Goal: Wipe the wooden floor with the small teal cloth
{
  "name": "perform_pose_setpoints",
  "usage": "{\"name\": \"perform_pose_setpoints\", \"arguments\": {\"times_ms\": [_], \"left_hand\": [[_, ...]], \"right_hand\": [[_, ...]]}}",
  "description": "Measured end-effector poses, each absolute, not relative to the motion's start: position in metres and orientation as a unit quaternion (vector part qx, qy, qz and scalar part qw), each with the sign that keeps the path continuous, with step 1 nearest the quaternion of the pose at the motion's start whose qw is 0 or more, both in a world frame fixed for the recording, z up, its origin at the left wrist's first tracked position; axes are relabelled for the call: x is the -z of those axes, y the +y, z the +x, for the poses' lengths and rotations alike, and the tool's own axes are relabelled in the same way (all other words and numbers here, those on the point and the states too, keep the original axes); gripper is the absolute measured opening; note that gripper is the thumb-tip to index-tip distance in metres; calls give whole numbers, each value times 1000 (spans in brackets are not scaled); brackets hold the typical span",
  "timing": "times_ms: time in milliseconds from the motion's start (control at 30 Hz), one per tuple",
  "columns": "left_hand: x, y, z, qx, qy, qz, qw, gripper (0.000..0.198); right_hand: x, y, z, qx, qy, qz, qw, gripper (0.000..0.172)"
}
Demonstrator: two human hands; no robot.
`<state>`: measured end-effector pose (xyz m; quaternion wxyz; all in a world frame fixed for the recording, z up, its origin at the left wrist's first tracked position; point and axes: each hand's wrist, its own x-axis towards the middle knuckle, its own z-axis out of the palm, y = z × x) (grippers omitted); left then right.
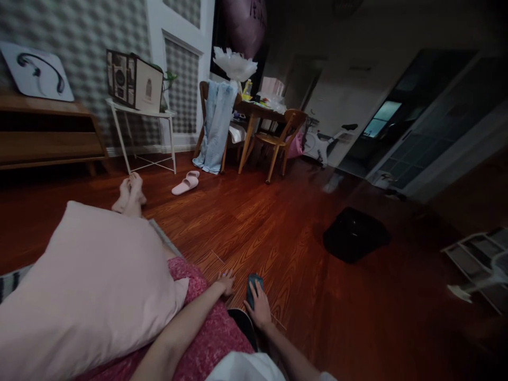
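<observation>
I sit on a wooden floor [278, 233] with my legs stretched out and a pale pink pillow [87, 286] on my lap. My right hand [259, 307] lies low on the floor with its fingers over a small dark phone-like object [252, 284]. My left hand [226, 283] rests beside it, fingers spread flat on the floor at the edge of a pink patterned blanket [206, 328]. My bare feet [129, 197] show beyond the pillow.
A black round object [353, 234] lies on the floor to the right. White slippers [186, 183], a white side table [138, 114], a wooden dining table with chairs [273, 132] and a low wooden cabinet [47, 132] stand at the back. A white rack [480, 264] is at the right edge.
</observation>
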<state>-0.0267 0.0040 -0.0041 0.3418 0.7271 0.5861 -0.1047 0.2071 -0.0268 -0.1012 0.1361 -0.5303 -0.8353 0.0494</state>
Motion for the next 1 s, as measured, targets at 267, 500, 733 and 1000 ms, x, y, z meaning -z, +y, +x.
{"name": "perform_pose_setpoints", "arguments": {"times_ms": [267, 500, 733, 1000], "left_hand": [[-4, 2, -29, 120, 581, 728, 343, 87], [-3, 1, -28, 118, 585, 728, 338, 84], [3, 0, -28, 119, 585, 727, 341, 85], [0, -1, -30, 132, 582, 733, 326, 85]], "right_hand": [[58, 35, 173, -68, -781, -618, 49, 65], [76, -27, 201, -54, -837, -539, 76, 60], [75, -90, 230, -46, -841, -534, 71, 67], [69, 4, 183, -29, -768, -630, 112, 65]]}}
